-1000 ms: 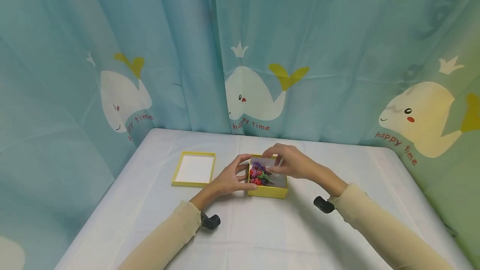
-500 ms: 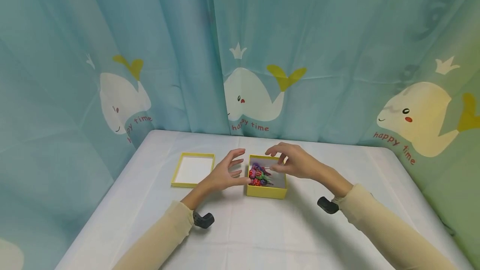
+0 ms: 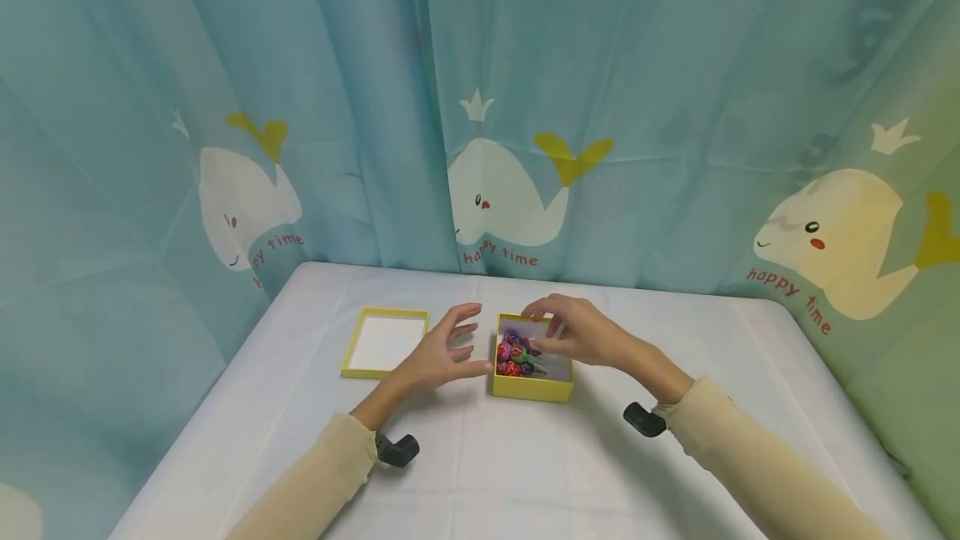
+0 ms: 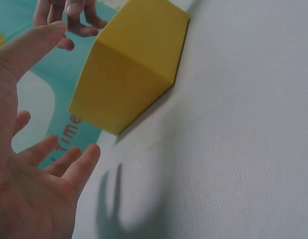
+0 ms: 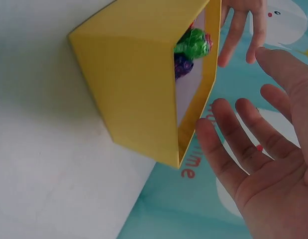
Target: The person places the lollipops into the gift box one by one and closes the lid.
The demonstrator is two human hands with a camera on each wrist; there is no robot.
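Note:
A yellow box (image 3: 532,390) without its lid stands on the table, with several lollipops (image 3: 514,352) in bright wrappers heaped along its left side. My left hand (image 3: 438,354) hovers just left of the box, fingers spread and holding nothing. In the left wrist view, the thumb and fingers (image 4: 81,167) are apart from the yellow wall. Over the right part of the box is my right hand (image 3: 581,332), its fingers loosely bent. The right wrist view shows that hand's palm (image 5: 278,199) bare, fingertips close by the rim, with a green-wrapped lollipop (image 5: 194,44) visible inside.
The yellow-edged lid (image 3: 386,342) lies left of the box, white inside facing up. A white cloth covers the table (image 3: 487,473). Behind it hangs a blue curtain (image 3: 360,148) printed with whales.
My left hand has come off the left side of the box and drawn back to the left. The right hand shifted slightly right, then back over the box.

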